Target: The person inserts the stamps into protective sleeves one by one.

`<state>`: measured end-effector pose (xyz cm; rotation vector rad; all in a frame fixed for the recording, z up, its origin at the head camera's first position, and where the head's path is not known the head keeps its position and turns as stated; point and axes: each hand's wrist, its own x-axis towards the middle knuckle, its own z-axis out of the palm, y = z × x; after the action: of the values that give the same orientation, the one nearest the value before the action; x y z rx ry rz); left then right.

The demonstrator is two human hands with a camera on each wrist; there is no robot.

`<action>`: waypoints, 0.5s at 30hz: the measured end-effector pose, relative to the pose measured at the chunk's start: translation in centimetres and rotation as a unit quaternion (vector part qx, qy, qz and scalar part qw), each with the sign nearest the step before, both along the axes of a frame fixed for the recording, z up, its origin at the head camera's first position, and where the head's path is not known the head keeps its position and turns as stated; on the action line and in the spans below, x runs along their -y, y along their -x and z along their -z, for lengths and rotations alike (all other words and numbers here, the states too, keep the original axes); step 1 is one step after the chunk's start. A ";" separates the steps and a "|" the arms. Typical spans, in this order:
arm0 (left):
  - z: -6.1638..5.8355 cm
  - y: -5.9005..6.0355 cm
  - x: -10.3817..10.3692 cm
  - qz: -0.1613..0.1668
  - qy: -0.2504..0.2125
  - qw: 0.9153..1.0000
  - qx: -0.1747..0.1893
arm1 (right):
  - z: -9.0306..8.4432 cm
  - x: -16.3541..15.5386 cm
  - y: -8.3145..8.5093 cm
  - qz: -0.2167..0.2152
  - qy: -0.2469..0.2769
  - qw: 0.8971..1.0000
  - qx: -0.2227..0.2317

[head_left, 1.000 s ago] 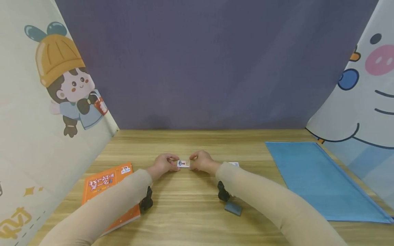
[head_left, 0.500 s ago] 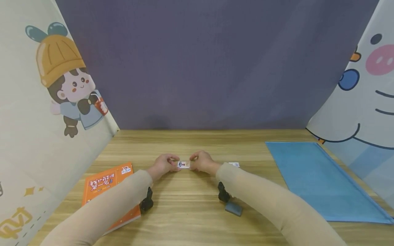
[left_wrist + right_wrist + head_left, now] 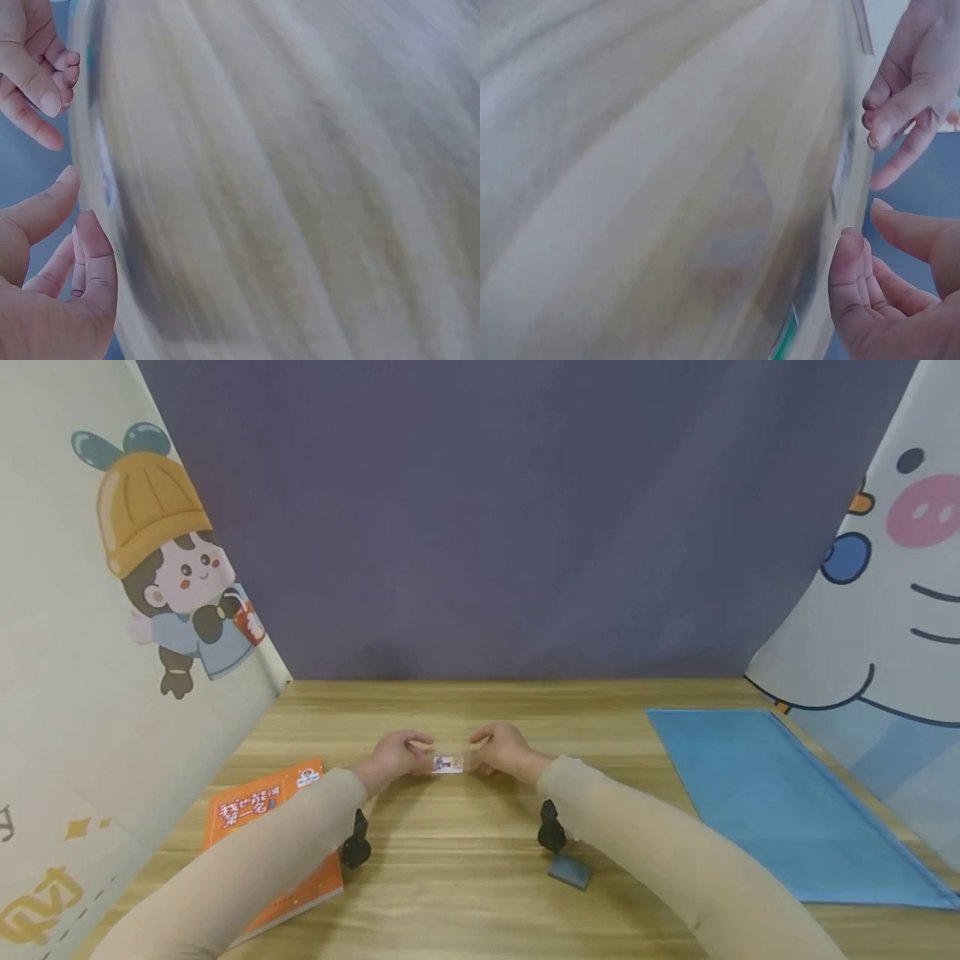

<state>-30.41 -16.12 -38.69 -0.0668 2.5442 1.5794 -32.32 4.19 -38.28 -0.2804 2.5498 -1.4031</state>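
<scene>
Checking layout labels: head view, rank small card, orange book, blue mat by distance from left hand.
1. small card: at the left hand fingertips, between both hands.
2. orange book: on the table's left, beside the left forearm.
3. blue mat: far right, beyond the right hand.

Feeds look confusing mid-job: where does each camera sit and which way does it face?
Head: faces forward and down at the table; both sleeved arms, left hand, right hand, small card.
Left wrist: blurred wood; that hand's fingers.
Right wrist: blurred wood; that hand's fingers.
Shared: each wrist view shows the opposite hand.
</scene>
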 end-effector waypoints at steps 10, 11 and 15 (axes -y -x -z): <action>-1.3 -0.7 -2.2 0.009 -0.009 1.000 -0.004 | -1.3 -3.2 0.5 0.002 0.023 1.000 0.004; -1.3 -0.8 -2.6 0.011 -0.013 1.000 -0.003 | -1.4 -3.5 0.5 0.005 0.024 1.000 0.006; -1.3 -1.4 -4.2 0.029 -0.034 0.999 -0.002 | -1.2 -4.7 0.7 0.013 0.004 1.000 -0.004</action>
<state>-29.03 -11.96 -37.41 0.0178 2.4691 1.6429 -33.04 8.90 -37.10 -0.2565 2.5631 -1.4247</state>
